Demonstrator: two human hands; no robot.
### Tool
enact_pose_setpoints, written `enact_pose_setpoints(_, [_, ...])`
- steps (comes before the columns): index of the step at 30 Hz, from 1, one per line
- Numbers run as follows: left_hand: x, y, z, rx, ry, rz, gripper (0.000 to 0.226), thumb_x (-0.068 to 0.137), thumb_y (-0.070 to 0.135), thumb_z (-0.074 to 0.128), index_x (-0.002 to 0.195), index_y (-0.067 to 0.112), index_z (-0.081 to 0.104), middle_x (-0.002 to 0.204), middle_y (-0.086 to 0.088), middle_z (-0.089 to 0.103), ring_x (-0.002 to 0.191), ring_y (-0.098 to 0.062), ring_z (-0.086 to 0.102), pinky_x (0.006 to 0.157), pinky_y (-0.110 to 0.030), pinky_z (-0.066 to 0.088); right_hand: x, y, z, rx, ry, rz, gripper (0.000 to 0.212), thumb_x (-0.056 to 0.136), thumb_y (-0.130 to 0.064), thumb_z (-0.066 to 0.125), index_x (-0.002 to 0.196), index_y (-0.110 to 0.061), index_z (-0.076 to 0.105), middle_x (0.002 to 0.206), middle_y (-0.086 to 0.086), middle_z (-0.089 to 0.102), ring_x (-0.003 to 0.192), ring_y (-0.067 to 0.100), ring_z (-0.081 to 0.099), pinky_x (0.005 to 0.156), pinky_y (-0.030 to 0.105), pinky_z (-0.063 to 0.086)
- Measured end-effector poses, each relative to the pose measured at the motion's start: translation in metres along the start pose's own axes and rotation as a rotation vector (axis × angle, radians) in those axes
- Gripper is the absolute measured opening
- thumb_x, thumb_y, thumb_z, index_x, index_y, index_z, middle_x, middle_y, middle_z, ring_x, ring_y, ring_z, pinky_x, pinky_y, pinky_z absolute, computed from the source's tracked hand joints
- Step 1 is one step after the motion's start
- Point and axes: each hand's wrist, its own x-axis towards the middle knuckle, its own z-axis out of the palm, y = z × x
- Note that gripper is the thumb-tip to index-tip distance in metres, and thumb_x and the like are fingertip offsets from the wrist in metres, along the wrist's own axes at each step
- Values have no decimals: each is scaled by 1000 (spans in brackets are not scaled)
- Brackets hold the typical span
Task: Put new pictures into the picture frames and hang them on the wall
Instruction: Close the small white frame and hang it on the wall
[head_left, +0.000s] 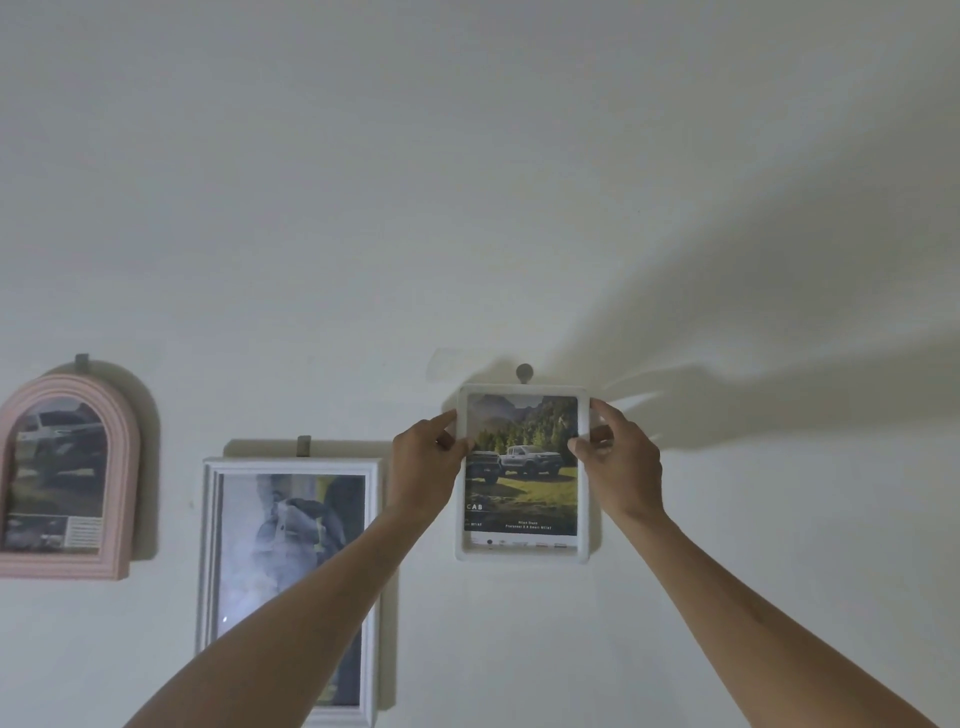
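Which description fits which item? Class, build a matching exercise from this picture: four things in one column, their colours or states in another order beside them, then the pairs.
Things:
1. arched frame
2. tall frame
3. small frame
4. round hook

Descriptions:
A. white, gripped at both sides by the left hand and right hand
B. pink, hanging far left
C. grey, on the wall just above the held frame
D. white, hanging between the others

Pairs: 1-B, 2-D, 3-A, 4-C

Small white frame (522, 553) with truck-in-meadow print, upright against wall (467, 182) just below round hook (524, 372). Pink arched frame (122, 467) far left; tall white frame (210, 545) between, both hanging upright.
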Motion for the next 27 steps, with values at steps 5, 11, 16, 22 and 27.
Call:
enact_pose_setpoints(5, [1, -2, 0, 30, 17, -6, 36, 85, 27, 74, 120, 22, 69, 76, 3, 68, 74, -15, 63, 74, -34, 54, -1, -3, -4, 7, -20, -2, 49, 88, -27, 74, 133, -25, 57, 98, 0, 67, 87, 21, 65, 79, 30, 51])
enact_pose_setpoints(11, [2, -6, 1, 51, 24, -15, 40, 85, 33, 73, 122, 20, 68, 80, 6, 69, 78, -14, 64, 77, -33, 54, -3, -6, -8, 25, -23, 17, 45, 88, -26, 74, 130, -20, 60, 98, 1, 70, 86, 20, 67, 84, 35, 54])
enact_pose_setpoints(16, [3, -9, 1, 44, 17, -16, 44, 85, 34, 73, 124, 16, 67, 78, 6, 69, 78, -15, 64, 80, -34, 54, -6, -2, -12, 5, -23, 24, 47, 86, -30, 75, 129, -18, 60, 102, 2, 70, 86, 20, 68, 85, 41, 56])
enact_pose_setpoints(22, [-19, -5, 4, 17, 36, -48, 49, 88, 38, 69, 129, 13, 60, 100, 2, 66, 84, -12, 61, 76, -23, 45, -20, 10, -21, 17, -32, 102, 53, 84, -38, 76, 130, -19, 58, 103, -1, 68, 91, 17, 66, 90, 38, 54])
enact_pose_setpoints(27, [-72, -10, 15, -34, 121, -62, 44, 89, 36, 68, 126, 14, 58, 109, 0, 58, 87, -11, 56, 76, -24, 47, -56, 29, -24, -19, -79, 171, 53, 83, -43, 75, 128, -22, 57, 106, -3, 67, 89, 16, 67, 87, 37, 53])
